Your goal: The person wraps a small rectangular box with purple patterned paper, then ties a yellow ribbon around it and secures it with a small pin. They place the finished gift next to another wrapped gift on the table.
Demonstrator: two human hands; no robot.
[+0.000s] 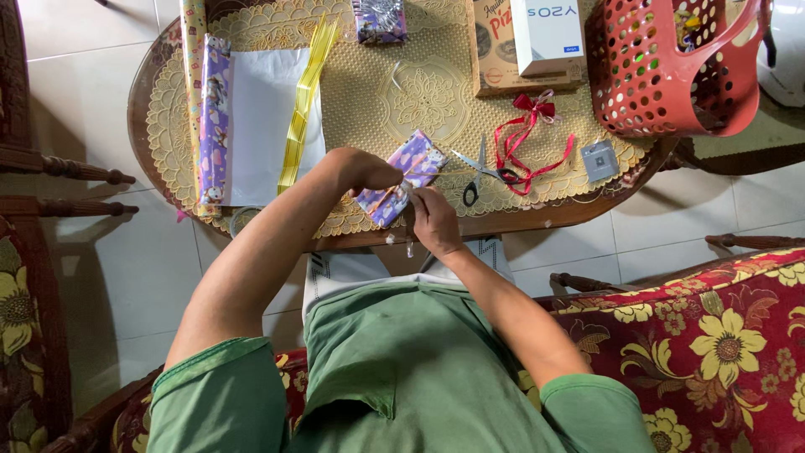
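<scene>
At the far left, a carved wooden chair (50, 176) stands on the pale tiled floor (92, 92) beside the oval tabletop (537, 220), which carries a cream lace-patterned mat (428, 96). On the mat's left part lies a sheet of wrapping paper (251, 126), white side up, with its purple patterned face folded over along the left edge, and a rolled tube of paper (193, 50) just beside that. A strip of yellow ribbon (300, 109) runs slantwise over the sheet's right edge.

Next comes the left hand (365, 170), reaching in from the person's green-sleeved arm. Its fingers are curled closed on the near end of a small parcel wrapped in purple paper (411, 164), which lies tilted at the near edge of the mat. The right hand (432, 214) meets the same end of the parcel from below, its fingers pinched shut there; a thin yellow strand crosses the parcel, but whether the fingers grip it or only the paper cannot be told. The two hands touch the parcel and sit close to each other.

Just right of the parcel rests a pair of scissors (482, 172) with black handles, blades closed, and touching them a tangle of red ribbon (528, 138). A small grey square packet (599, 159) lies near that. Farther back sit another small wrapped parcel (379, 21), a brown cardboard box (495, 50) and a white box (547, 33) on top of it. A red perforated plastic basket (662, 75) stands at the tabletop's right end. At lower right is a red floral cushion (713, 344).
</scene>
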